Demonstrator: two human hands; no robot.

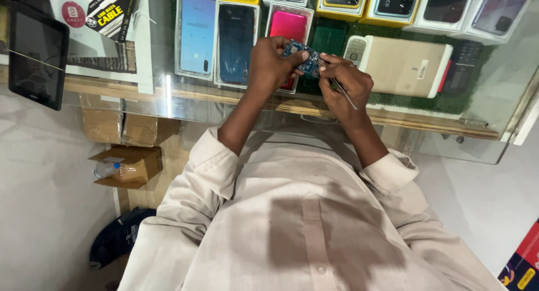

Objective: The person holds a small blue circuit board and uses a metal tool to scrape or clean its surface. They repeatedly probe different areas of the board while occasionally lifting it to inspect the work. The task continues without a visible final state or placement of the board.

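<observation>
Over glass counter (168,103) with boxed phones (197,33): left hand (273,63) gripping small blue circuit board (303,58), right hand (343,83) pinching thin metal tweezers (343,92) against it

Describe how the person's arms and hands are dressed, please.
Both hands, the left hand and the right hand, are bare, with no gloves, rings or watch visible. The forearms are bare too. The sleeves of a pale beige buttoned shirt are pushed up near the elbows, with folded cuffs.
</observation>
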